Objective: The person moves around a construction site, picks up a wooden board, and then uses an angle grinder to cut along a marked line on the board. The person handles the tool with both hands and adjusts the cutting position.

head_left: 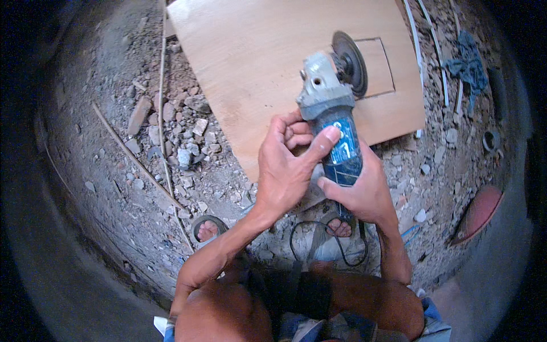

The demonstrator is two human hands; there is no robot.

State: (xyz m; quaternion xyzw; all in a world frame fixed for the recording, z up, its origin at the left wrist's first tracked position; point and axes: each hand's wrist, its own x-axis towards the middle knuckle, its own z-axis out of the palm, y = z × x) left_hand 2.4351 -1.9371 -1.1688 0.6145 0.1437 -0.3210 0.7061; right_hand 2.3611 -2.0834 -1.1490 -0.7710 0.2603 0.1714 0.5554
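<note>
Both of my hands hold a blue angle grinder (344, 153) with a grey metal head and a dark cutting disc (352, 64). My left hand (289, 154) is closed round the body just behind the head, its thumb on the blue label. Lower down, my right hand (364, 185) grips the rear of the body, thumb across the near side. Beneath the grinder lies a light brown wooden board (239, 62), with a dark-lined rectangle (379, 68) marked on it. The disc overlaps the left part of that rectangle; whether it touches the board I cannot tell.
A black power cord (293, 242) loops near my feet. Rubble (191, 139) covers the ground, with thin wooden sticks (137, 154) at the left. White strips (439, 51), a blue-grey cloth (468, 62), a small ring (490, 141) and a reddish curved piece (480, 214) lie at the right.
</note>
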